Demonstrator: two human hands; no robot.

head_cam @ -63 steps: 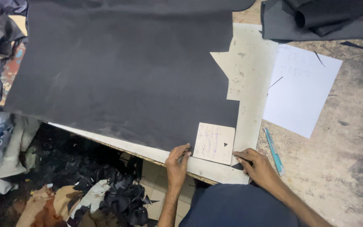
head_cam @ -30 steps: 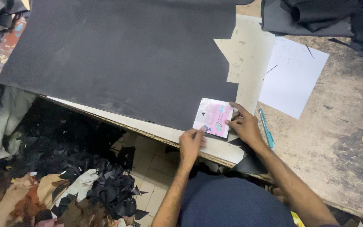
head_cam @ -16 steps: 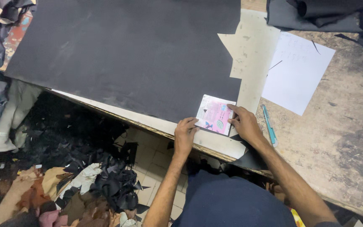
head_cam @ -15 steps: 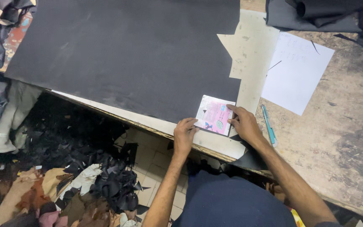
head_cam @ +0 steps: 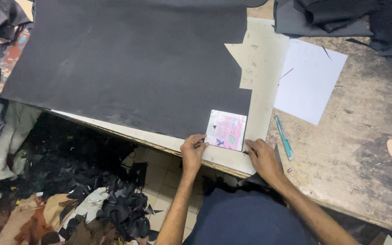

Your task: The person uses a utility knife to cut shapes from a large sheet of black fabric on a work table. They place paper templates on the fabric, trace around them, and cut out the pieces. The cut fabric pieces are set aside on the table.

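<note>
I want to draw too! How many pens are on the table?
1. A slim teal pen lies on the worn table, right of the pink printed card, below the white paper sheet. Others may be hidden under cloth.

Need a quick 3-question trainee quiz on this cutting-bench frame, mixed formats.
1. True or false: the pink printed card lies on the corner of the black sheet.
2. Which hand touches the card's left edge? A) left hand B) right hand
3. Fill in: the teal ____ lies on the bench between the right hand and the white paper.

Key: 1 true; 2 A; 3 pen.
</note>
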